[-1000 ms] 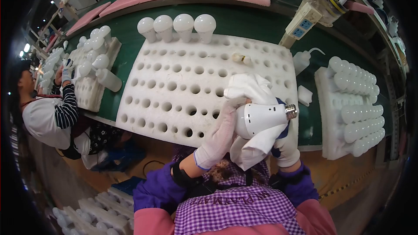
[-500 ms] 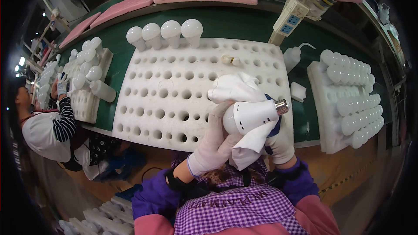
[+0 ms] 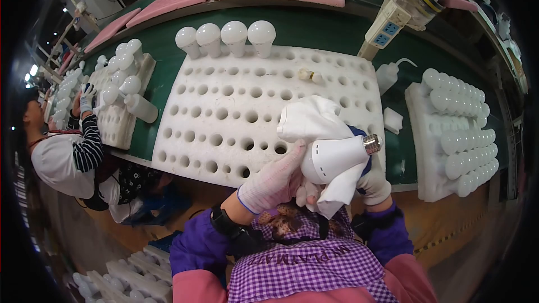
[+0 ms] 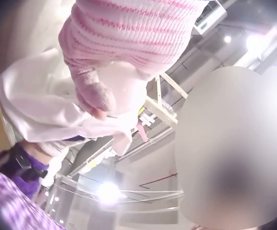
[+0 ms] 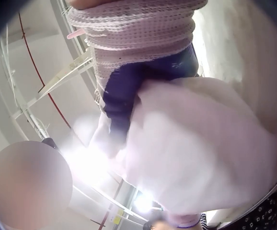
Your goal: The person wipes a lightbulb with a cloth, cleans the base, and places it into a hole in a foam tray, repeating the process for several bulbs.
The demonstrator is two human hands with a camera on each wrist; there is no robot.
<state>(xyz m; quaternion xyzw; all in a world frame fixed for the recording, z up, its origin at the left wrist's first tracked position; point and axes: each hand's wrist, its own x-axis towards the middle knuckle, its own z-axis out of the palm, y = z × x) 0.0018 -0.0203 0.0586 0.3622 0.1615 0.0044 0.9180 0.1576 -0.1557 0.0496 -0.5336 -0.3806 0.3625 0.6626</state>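
A white LED bulb [image 3: 337, 154] with a metal screw base lies tilted over the front right of the foam board, its base pointing right. My left hand [image 3: 274, 182], in a white knit glove, grips the bulb's round end; its pink stripes show in the left wrist view. A white cloth [image 3: 314, 116] drapes behind and below the bulb. My right hand [image 3: 373, 186], in a white glove with blue coating, holds the cloth against the bulb from beneath. In the right wrist view the cloth [image 5: 201, 143] hides most of the right fingers.
Four bulbs [image 3: 234, 33] stand along the back of the holed foam board [image 3: 185, 174]. A small yellowish-white piece [image 3: 310, 75] lies on it. Racked bulbs [image 3: 469, 140] and a spout bottle [image 3: 387, 77] are at right. Another person [image 3: 62, 157] works at left.
The bulb has rolled slightly in my hands, showing fewer dark slots. My left hand has shifted down and left round its globe. The view swung left, then back right.
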